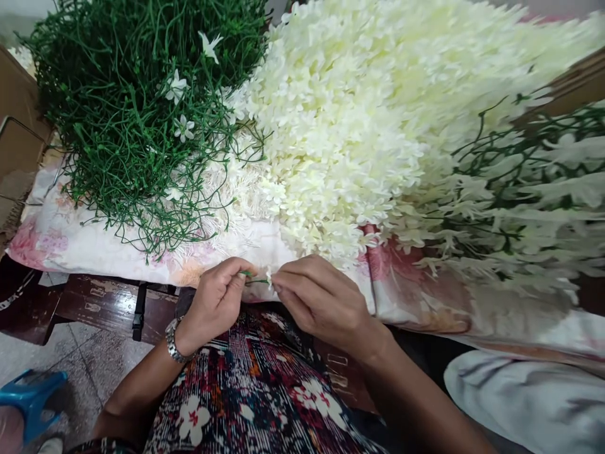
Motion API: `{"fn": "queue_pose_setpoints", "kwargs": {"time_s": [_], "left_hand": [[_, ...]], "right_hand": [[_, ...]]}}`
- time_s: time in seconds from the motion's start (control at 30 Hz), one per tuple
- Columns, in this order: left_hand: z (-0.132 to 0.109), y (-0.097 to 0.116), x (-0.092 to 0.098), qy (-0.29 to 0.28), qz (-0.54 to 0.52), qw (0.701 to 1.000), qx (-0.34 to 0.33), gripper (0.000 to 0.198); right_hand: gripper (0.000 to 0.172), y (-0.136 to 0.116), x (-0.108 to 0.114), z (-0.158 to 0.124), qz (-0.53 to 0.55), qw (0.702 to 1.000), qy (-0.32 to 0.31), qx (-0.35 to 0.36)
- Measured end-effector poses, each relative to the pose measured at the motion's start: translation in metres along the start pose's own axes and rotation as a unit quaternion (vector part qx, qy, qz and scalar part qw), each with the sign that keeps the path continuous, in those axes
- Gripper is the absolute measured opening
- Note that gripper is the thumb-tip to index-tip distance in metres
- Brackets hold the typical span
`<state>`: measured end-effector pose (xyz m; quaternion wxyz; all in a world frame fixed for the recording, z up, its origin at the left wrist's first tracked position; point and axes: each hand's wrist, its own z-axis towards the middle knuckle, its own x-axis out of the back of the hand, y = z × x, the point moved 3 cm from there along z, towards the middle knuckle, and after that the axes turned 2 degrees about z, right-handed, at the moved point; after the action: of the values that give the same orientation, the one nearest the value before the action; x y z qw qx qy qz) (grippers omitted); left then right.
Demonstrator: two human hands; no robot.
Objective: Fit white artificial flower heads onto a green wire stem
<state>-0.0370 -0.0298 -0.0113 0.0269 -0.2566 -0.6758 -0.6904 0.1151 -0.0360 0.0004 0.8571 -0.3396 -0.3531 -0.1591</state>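
Observation:
Close to the table's near edge, my left hand (220, 296) pinches a thin green plastic stem (258, 280) between thumb and forefinger. My right hand (324, 299) has its fingertips closed on a small white artificial flower (270, 276) at the stem's other end. Part of the blossom is hidden behind those fingertips. Beyond my left hand lies a large tangled heap of green stems (137, 126), with a few white flowers on it. A big pile of loose cream-white petals (340, 120) spreads ahead of my right hand.
A floral cloth (108, 252) covers the table. Finished-looking white flower sprays (534, 195) lie at the right. Cardboard (19, 107) stands at the left edge. A blue stool (35, 403) is on the floor, lower left. Grey fabric (524, 403) shows at lower right.

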Motion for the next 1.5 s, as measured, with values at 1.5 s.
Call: {"fn": "queue_pose_setpoints", "kwargs": {"time_s": [1.5], "left_hand": [[0.018,0.004,-0.004,0.103,-0.150,0.979,-0.088,0.027]], "right_hand": [[0.007,0.027,0.017,0.036,0.212,0.959,0.019,-0.186]]}}
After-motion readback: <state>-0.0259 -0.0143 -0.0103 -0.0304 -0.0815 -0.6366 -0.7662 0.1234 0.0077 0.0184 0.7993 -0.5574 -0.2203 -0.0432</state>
